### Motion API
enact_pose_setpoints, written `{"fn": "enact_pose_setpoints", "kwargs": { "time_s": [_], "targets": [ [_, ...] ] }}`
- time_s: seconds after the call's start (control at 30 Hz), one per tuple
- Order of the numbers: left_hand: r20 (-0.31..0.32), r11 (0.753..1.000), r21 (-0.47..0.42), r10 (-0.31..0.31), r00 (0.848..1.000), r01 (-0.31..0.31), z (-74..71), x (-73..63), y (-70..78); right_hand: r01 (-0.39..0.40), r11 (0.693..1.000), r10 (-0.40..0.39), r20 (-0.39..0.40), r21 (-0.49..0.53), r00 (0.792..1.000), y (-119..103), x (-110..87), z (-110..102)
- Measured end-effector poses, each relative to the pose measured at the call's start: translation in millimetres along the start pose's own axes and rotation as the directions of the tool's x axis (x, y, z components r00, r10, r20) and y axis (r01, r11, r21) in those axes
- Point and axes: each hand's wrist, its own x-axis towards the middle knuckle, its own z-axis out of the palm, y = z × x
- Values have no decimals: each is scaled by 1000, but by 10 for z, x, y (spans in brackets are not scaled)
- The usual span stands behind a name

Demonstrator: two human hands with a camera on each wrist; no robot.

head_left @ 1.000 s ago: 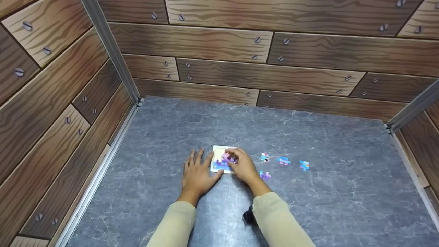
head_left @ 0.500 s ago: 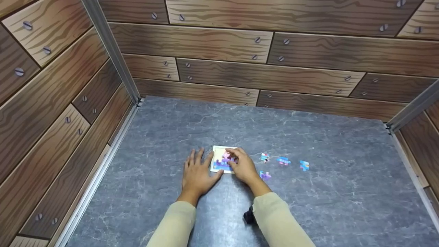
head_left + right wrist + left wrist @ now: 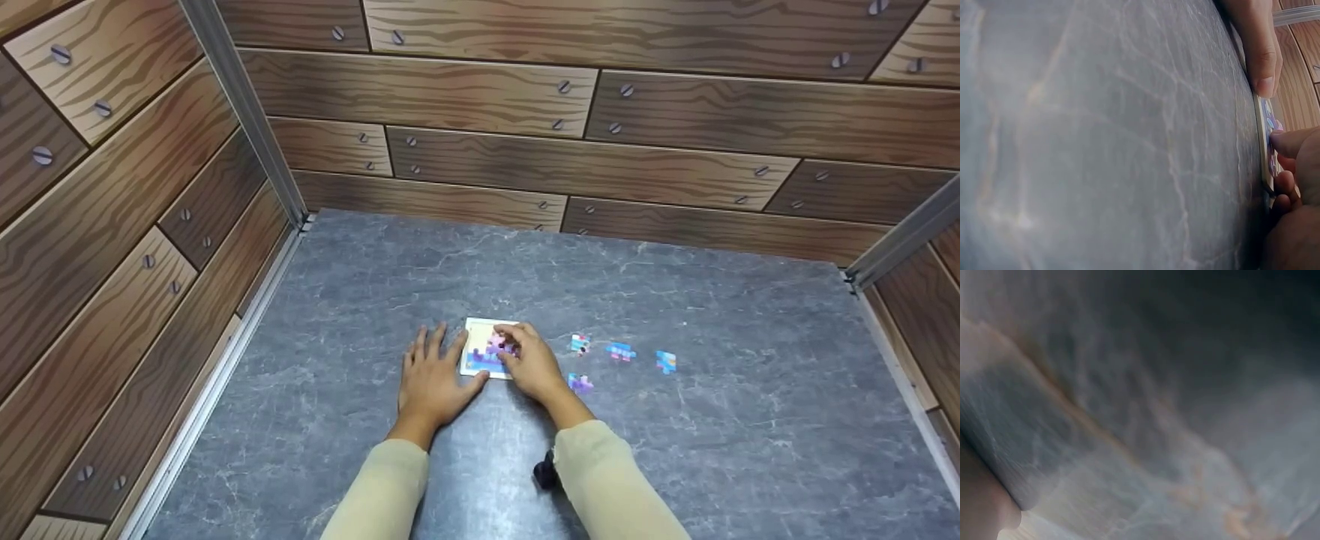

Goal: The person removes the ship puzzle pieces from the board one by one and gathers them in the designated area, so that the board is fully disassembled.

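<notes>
A small jigsaw board [image 3: 478,331] with a pale frame lies on the table. My left hand [image 3: 433,381] rests beside it with spread fingers, index finger and thumb touching its left and near edges. Over the board's right side, my right hand [image 3: 534,365] pinches a pink and purple puzzle piece [image 3: 497,342] between thumb and fingers. The right wrist view shows the board [image 3: 1264,140] edge-on, with the left thumb [image 3: 1265,86] on one end and the right thumb [image 3: 1287,142] at the piece. How the piece sits on the board is partly hidden by my fingers.
Several loose puzzle pieces, among them a blue one [image 3: 620,352] and a purple one [image 3: 579,383], lie right of the board. A black object [image 3: 545,472] shows beside the right sleeve. Wood-patterned walls [image 3: 480,150] enclose the grey marbled table [image 3: 360,285].
The pink and purple piece has shifted and turned very slightly under my right fingers. My left hand and the loose pieces have stayed in place.
</notes>
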Motion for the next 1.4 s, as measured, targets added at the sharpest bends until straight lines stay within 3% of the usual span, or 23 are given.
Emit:
{"fn": "enact_pose_setpoints", "kwargs": {
  "time_s": [0.43, 0.7, 1.0, 1.4],
  "targets": [
    [-6, 1000, 4, -3, 1000, 3, 34, -25, -4, -28, 997, 25, 48, 66, 999, 41, -3, -61],
    [-6, 1000, -1, 10, 1000, -10, 68, -26, 21, -43, 982, 32, 59, 186, 998, -10, -39, -341],
    [19, 1000, 14, -2, 1000, 2, 57, -12, 28, -44, 993, 36, 75, 110, 997, 80, -214, -711],
    [-2, 1000, 11, 4, 1000, -4, 3, -4, -7, -63, 998, 62, 93, 15, 994, 295, -449, -937]
  ]
}}
